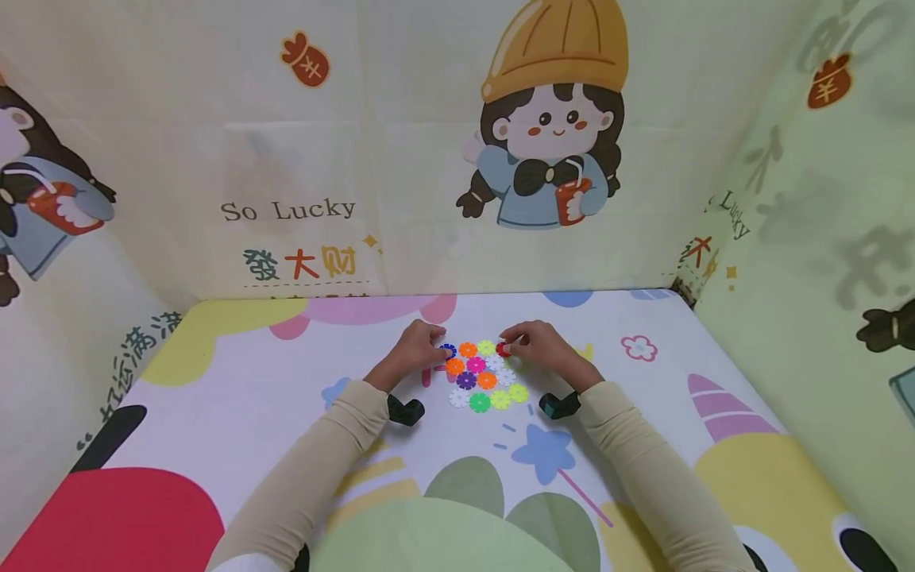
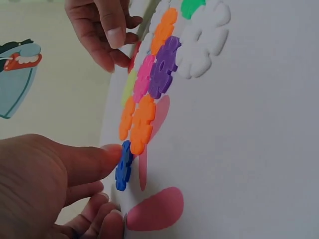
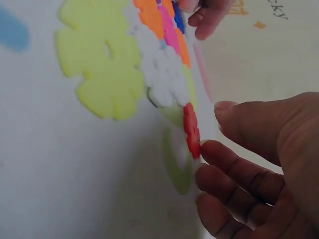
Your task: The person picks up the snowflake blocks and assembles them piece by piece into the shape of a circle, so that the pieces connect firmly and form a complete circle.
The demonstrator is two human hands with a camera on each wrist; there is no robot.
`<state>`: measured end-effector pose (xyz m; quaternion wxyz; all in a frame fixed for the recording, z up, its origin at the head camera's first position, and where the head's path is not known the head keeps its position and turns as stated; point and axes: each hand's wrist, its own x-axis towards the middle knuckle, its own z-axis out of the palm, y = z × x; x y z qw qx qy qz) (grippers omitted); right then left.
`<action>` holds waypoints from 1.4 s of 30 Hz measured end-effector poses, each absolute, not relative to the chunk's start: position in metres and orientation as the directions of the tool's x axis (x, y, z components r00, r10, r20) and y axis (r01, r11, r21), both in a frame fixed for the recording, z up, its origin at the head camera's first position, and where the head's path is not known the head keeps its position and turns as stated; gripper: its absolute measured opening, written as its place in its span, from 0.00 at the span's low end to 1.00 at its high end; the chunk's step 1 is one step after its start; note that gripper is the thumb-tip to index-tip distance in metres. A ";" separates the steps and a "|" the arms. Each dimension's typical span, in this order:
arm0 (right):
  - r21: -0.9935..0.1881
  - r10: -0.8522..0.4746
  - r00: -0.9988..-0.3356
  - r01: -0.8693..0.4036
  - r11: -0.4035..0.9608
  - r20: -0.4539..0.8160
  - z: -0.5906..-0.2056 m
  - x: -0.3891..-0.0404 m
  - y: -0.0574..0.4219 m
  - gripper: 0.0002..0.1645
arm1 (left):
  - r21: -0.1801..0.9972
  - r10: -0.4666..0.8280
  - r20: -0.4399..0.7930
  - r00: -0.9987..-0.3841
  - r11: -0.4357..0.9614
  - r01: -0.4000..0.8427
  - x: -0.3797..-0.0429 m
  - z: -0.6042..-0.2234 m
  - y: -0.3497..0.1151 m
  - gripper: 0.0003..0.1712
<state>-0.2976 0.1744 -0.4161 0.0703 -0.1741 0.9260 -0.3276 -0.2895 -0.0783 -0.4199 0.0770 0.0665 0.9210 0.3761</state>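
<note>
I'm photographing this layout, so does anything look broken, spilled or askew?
Nothing stands out: the flower pieces lie grouped together, none visibly broken or stray. The left hand is at the blue piece, the right hand at the red piece.

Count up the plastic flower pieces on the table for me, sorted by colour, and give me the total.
Orange: 3
Yellow: 3
White: 3
Blue: 1
Purple: 1
Pink: 1
Red: 1
Green: 1
Total: 14
</note>
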 end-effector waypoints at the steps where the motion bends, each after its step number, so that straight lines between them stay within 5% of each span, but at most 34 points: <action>1: -0.634 -0.367 -0.930 -0.272 0.724 -0.021 -0.418 -0.298 0.174 0.16 | 0.696 0.175 -0.102 -0.979 0.716 0.056 -0.289 -0.421 -0.078 0.29; 19: -0.576 -0.305 -0.950 -0.216 0.788 -0.062 -0.425 -0.300 0.168 0.14 | 0.694 0.191 -0.084 -0.978 0.716 0.080 -0.287 -0.424 -0.074 0.19; 42: -0.640 -0.310 -0.951 -0.238 0.731 0.000 -0.418 -0.288 0.178 0.06 | 0.793 0.226 -0.088 -0.970 0.605 0.069 -0.277 -0.419 -0.075 0.18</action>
